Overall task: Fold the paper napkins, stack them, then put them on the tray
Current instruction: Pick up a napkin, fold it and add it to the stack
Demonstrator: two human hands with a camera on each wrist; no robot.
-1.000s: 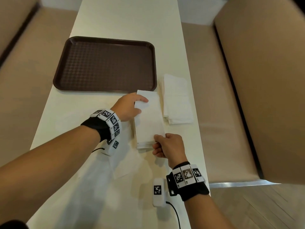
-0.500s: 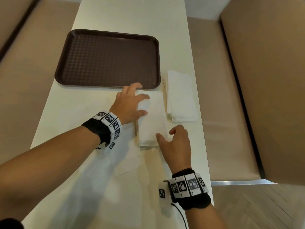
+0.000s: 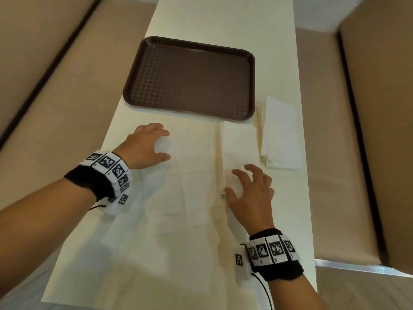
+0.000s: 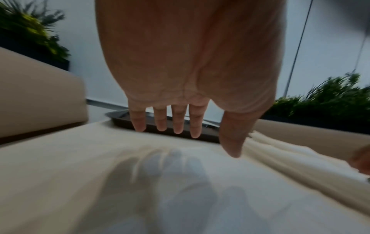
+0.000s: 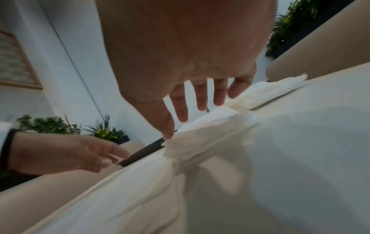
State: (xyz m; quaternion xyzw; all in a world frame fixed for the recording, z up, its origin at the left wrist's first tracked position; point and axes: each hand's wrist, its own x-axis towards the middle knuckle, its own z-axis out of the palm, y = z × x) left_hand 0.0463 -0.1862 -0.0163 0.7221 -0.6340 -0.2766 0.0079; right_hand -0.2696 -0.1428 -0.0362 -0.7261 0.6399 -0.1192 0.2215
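napkins folded in a stack lie on the surface just near of the brown tray; your right hand hovers over the stack's near end, fingers spread and released; your left hand is apart to the left, fingers released too; a second folded pile lies to the right.

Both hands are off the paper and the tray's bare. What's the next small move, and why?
Probably bring the left hand down onto the unfolded napkin lying flat between the hands and start folding it. It lies open on the table beside the folded stack, over which the right hand hovers open. Nothing is on the tray yet, so loading seems premature.
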